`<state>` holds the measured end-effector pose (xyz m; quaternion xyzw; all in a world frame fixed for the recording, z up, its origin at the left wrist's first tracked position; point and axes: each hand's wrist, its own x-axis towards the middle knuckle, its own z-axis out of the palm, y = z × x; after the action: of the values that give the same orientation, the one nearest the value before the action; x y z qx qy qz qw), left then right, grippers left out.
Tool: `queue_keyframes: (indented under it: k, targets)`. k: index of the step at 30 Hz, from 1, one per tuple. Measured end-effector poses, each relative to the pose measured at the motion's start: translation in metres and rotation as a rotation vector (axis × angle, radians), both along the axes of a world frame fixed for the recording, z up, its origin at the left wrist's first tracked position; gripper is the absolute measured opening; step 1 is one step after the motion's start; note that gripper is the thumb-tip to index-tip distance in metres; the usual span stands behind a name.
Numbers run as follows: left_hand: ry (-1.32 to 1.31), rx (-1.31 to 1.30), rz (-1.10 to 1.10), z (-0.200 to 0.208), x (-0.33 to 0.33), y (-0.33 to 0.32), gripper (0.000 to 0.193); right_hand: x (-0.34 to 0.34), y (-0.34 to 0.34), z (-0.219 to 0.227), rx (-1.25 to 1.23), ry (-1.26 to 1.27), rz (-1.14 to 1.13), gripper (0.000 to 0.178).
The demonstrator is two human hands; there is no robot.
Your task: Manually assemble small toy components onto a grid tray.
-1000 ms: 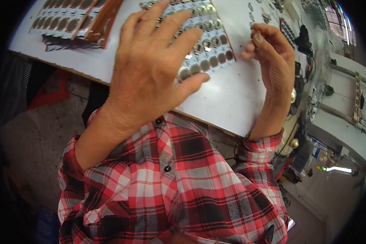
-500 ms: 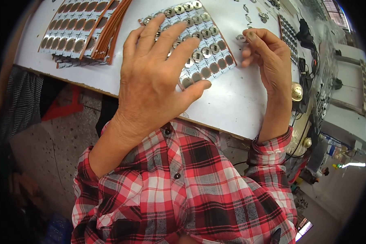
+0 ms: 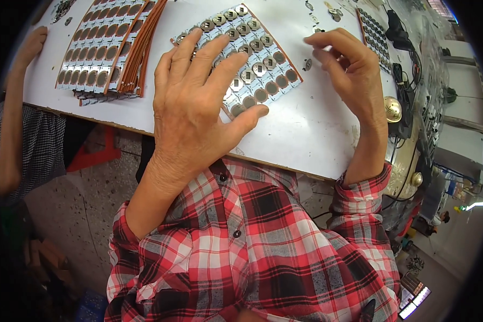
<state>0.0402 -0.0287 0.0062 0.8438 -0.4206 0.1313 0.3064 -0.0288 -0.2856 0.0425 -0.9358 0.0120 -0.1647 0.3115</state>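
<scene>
My left hand (image 3: 193, 96) lies spread and open over a panel of small circuit boards (image 3: 284, 92), covering part of its left side. Rows of round metal parts (image 3: 259, 68) fill much of the panel. Dark round pads show bare along its right and near edges. To the right of the panel, my right hand (image 3: 351, 70) is just above the white table, with thumb and index finger apart and nothing visible between them. A loose small metal part (image 3: 307, 64) is close by its thumb tip.
A tall stack of similar panels (image 3: 99, 45) stands on the white table (image 3: 284, 134) to the left. More metal parts (image 3: 335, 13) are scattered at the far side. A dark panel (image 3: 374, 40), cables (image 3: 402, 80) and a brass dome (image 3: 393, 109) line the right. Another person's arm (image 3: 24, 70) reaches in at far left.
My right thumb and index finger have parted, and a metal part now shows beside them. My left hand stays on the panel. Another person's arm has come into view at the left.
</scene>
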Motion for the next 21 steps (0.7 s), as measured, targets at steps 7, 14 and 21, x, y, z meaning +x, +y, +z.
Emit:
queue_keyframes:
  k: [7,14,21]
  targets:
    - [-0.006,-0.008,-0.003,0.000,0.000,0.002,0.065,-0.005,0.006,0.010,-0.264,0.121,0.137,0.022]
    - [-0.008,-0.007,-0.006,-0.001,0.001,0.001,0.067,-0.004,0.017,0.010,0.405,0.219,-0.059,0.020]
    - [0.012,-0.016,-0.031,-0.003,0.001,0.000,0.067,0.006,0.030,-0.008,0.515,0.218,-0.048,0.019]
